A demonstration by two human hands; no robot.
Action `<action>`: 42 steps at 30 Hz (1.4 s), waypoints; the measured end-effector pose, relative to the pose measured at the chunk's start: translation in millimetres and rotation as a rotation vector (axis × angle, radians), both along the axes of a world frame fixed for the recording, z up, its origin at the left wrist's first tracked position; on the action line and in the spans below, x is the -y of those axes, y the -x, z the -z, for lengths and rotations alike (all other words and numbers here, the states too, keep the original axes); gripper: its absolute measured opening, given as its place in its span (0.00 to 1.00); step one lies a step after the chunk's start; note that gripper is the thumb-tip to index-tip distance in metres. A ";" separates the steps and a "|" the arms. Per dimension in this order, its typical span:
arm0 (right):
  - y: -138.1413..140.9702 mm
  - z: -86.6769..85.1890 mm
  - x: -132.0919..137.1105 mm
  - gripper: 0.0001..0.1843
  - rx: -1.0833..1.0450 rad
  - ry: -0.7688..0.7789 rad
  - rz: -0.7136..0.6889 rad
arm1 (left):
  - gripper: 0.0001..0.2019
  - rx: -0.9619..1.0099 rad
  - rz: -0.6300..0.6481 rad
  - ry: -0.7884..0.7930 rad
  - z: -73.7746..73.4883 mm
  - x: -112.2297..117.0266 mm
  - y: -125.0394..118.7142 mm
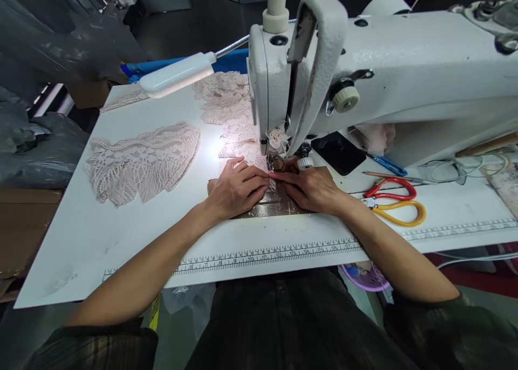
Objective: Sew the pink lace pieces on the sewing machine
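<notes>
Both of my hands lie on the white table (81, 235) in front of a white sewing machine (364, 73). My left hand (237, 188) rests flat, fingers stretched out, pressing a strip of pale pink lace (243, 143) just left of the presser foot (275, 159). My right hand (309, 186) lies flat on the other side, fingertips pointing at the foot and meeting the left hand's fingertips. Under both hands sits a brown taped patch (271, 208). A small pink fabric flower (278, 138) hangs by the needle.
A large piece of pink lace (141, 162) lies at left, more lace pieces (222, 95) at the back. A white lamp (176, 74) shines on the work. Red scissors (390, 189) and yellow scissors (399, 212) lie at right, with a pencil (388, 176). A printed ruler (267, 254) runs along the front edge.
</notes>
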State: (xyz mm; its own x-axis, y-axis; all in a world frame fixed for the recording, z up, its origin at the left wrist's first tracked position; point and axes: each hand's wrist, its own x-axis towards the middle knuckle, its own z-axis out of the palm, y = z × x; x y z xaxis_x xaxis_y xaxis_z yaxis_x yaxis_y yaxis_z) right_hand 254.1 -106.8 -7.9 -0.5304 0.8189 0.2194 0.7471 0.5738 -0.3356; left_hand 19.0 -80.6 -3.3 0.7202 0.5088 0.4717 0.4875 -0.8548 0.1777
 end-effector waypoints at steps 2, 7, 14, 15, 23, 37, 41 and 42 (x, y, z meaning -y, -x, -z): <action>0.0 0.6 -0.1 0.23 -0.002 -0.004 0.001 | 0.06 -0.012 0.000 -0.022 0.2 0.2 -0.1; -1.7 1.3 -1.1 0.22 -0.082 0.010 -0.011 | 0.06 -0.039 0.006 -0.127 2.5 -0.3 -1.7; -2.7 5.4 -3.4 0.20 -0.064 -0.016 -0.115 | 0.09 -0.119 0.062 -0.251 -4.9 6.6 -2.6; -2.4 5.8 -3.4 0.20 -0.067 -0.024 -0.116 | 0.08 -0.134 0.068 -0.255 -6.6 7.7 -2.8; 2.3 0.2 0.4 0.21 0.045 -0.032 -0.023 | 0.09 -0.134 0.117 -0.228 -6.1 -2.2 -1.9; 10.0 -7.2 4.8 0.20 0.014 -0.045 -0.034 | 0.12 -0.157 0.059 -0.135 -5.7 -3.9 2.9; 12.9 -7.0 7.5 0.19 -0.017 -0.054 -0.025 | 0.13 -0.177 0.043 -0.105 -6.2 -4.2 2.6; 13.9 -6.8 7.7 0.19 -0.021 -0.062 -0.025 | 0.13 -0.186 0.040 -0.105 -6.2 -4.7 2.5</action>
State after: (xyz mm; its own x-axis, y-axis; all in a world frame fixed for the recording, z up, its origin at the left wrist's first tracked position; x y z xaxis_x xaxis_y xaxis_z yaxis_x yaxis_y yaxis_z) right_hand 240.2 -114.5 -1.1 -0.5453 0.7900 0.2802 0.7255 0.6122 -0.3145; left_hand 16.4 -76.0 2.9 0.8181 0.4335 0.3779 0.4693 -0.8831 -0.0029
